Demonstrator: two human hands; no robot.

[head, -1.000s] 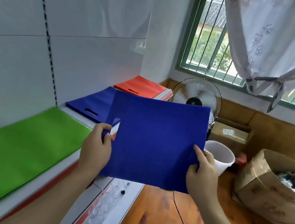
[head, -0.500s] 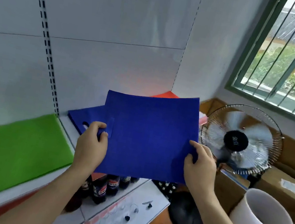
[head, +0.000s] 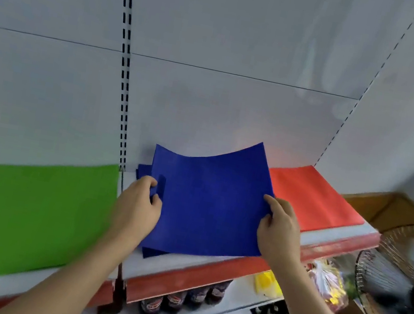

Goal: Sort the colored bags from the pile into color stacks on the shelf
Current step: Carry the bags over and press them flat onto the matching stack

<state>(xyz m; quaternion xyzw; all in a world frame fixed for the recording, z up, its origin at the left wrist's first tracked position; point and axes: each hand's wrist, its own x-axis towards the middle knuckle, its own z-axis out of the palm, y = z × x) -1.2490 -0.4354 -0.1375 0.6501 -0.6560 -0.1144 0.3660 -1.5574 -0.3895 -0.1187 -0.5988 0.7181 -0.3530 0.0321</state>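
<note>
Left hand [head: 140, 200] and right hand [head: 278, 226] pinch opposite side edges of the blue bag [head: 209, 201] – seemingly hovering directly over the blue stack [head: 144, 170], long axis pointing toward the wall.

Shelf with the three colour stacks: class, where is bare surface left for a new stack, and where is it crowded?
Bare white shelf shows in a narrow gap between the green stack and blue stack, and along the front edge below the held blue bag. The middle is crowded: left hand and right hand grip that bag beside the red stack.
</note>
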